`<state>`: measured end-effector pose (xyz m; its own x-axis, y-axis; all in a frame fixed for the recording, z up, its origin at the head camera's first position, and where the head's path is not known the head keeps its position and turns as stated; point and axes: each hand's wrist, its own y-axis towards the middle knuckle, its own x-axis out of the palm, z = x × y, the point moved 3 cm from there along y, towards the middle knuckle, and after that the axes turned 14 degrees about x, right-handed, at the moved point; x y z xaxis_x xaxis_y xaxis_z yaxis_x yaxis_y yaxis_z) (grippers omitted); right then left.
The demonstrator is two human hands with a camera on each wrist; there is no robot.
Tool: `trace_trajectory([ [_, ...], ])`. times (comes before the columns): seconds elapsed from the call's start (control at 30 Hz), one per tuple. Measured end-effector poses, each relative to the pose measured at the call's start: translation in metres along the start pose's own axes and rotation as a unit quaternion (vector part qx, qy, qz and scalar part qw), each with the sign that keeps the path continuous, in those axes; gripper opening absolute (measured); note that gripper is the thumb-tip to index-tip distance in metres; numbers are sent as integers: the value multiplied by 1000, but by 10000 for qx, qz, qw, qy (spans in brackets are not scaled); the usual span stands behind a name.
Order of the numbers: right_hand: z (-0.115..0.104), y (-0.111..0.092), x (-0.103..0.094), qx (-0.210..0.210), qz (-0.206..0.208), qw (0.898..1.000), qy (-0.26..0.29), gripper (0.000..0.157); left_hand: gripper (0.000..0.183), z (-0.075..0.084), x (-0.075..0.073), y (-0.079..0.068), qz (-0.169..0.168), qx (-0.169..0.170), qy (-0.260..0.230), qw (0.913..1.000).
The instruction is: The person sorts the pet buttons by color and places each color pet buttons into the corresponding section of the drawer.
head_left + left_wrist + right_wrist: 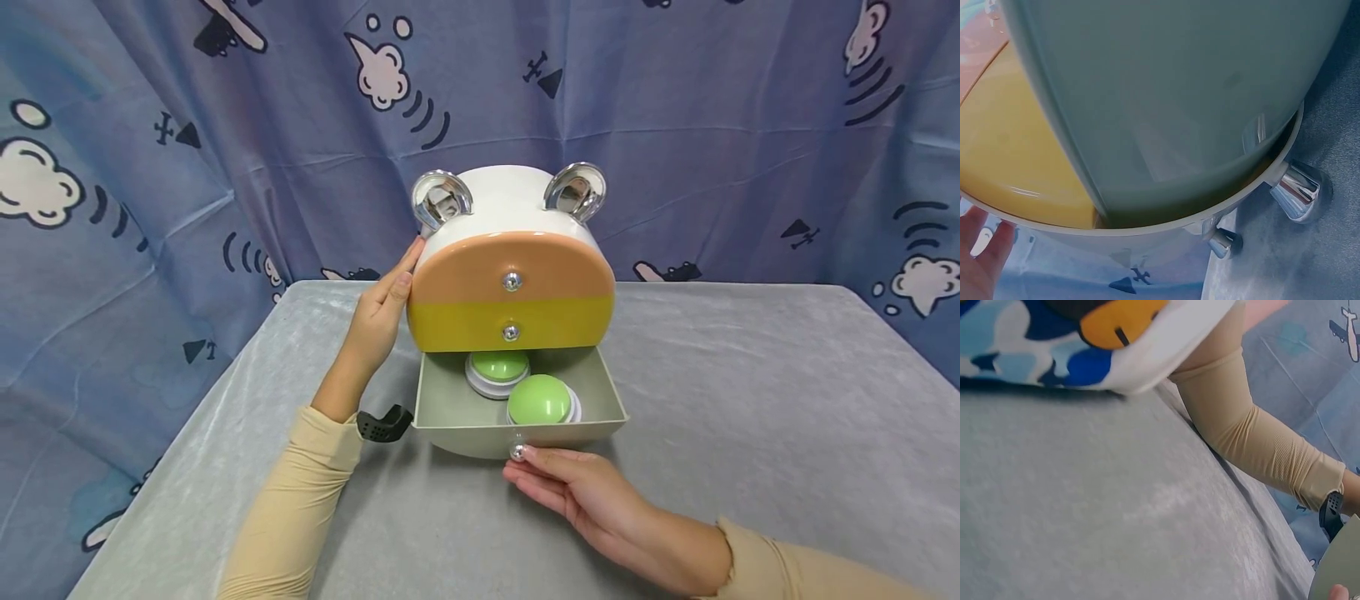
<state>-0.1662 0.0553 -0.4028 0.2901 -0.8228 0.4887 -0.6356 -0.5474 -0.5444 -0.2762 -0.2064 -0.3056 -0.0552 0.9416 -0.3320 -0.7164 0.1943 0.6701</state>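
Observation:
A small rounded drawer cabinet point(510, 196) with chrome ears stands on the table. Its orange point(465, 267) and yellow fronts point(457, 325) are closed, while the grey-green bottom drawer point(442, 408) is pulled out. Inside that drawer lie two round green-topped, white-based push buttons point(540, 400), one behind the other. My left hand point(378, 317) rests with extended fingers against the cabinet's left side; its fingers point(1000, 247) show at the rim in the left wrist view. My right hand point(592, 500) pinches the bottom drawer's round chrome knob point(517, 452) between thumb and fingers.
A grey cloth covers the table point(750, 400). Behind it hangs a blue patterned curtain point(480, 108). A black wrist strap piece point(386, 423) juts from the left wrist beside the drawer. Chrome feet point(1300, 190) support the cabinet underneath.

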Motion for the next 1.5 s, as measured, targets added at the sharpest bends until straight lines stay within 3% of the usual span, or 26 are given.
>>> trace_trajectory([
  [0.27, -17, 14, 3, -122, 303, 9995, -38, 36, 44, 0, 0, 0, 25, 10, -34, 10000],
  [1.1, -50, 50, 5, -489, 929, 9944, 110, 25, 44, -1, -1, -1, 30, -98, 33, 9999],
  [1.5, -58, 53, 5, -490, 848, 9952, 64, 29, 44, -1, 0, -1, -1, -143, 33, 9999],
])
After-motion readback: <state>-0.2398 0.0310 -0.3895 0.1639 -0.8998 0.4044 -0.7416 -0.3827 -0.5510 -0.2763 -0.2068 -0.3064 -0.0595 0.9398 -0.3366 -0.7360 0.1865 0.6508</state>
